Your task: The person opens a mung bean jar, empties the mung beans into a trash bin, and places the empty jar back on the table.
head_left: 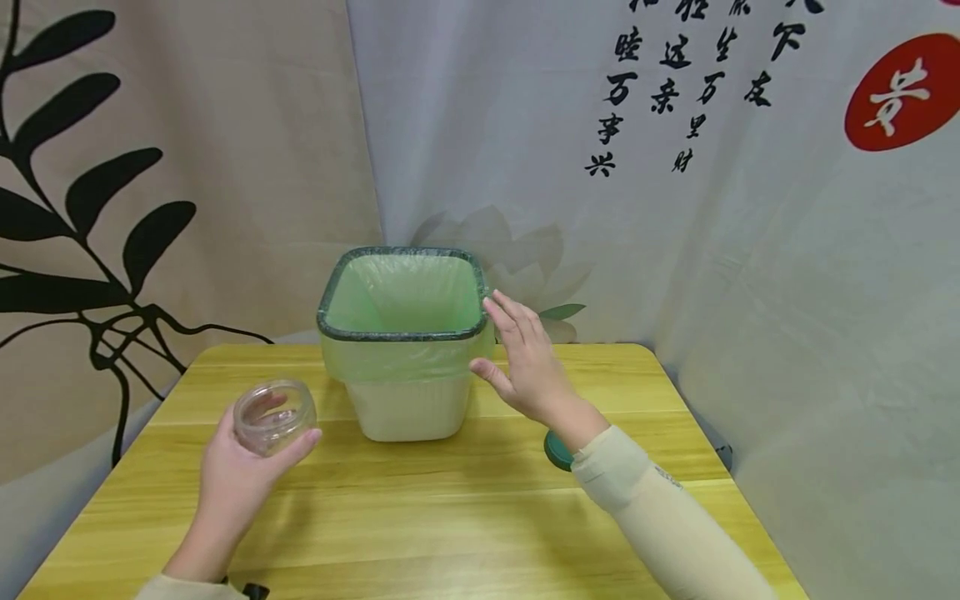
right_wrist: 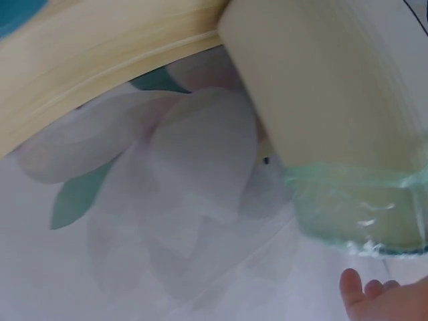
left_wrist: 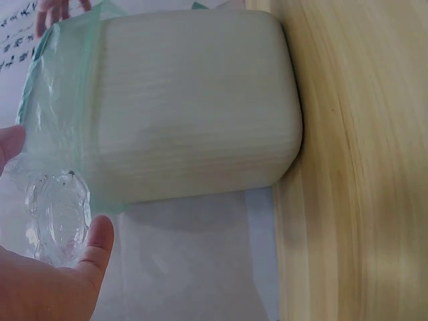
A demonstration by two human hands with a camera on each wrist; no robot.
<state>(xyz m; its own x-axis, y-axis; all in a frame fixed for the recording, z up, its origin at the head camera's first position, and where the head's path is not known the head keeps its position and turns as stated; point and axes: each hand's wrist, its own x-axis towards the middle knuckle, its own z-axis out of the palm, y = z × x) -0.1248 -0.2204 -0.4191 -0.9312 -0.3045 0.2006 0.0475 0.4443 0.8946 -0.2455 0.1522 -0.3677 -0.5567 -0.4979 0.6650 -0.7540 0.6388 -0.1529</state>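
Note:
In the head view my left hand (head_left: 243, 467) grips a clear jar (head_left: 274, 417) with no lid on it, held above the table's left side. The left wrist view shows the jar (left_wrist: 61, 217) between the thumb and fingers, its see-through wall beside the bin. A pale waste bin (head_left: 408, 408) with a light green liner (head_left: 401, 358) folded over its dark rim stands near the back of the table. My right hand (head_left: 528, 362) is at the bin's right side with fingers extended, fingertips right by the rim. A green lid (head_left: 558, 451) lies on the table, partly hidden behind the right wrist.
The yellow wooden table (head_left: 420, 533) has its back edge just behind the bin. Fabric backdrops (head_left: 787, 250) hang behind and to the right, with printed characters and a lotus. A dark leaf print (head_left: 97, 192) covers the left backdrop.

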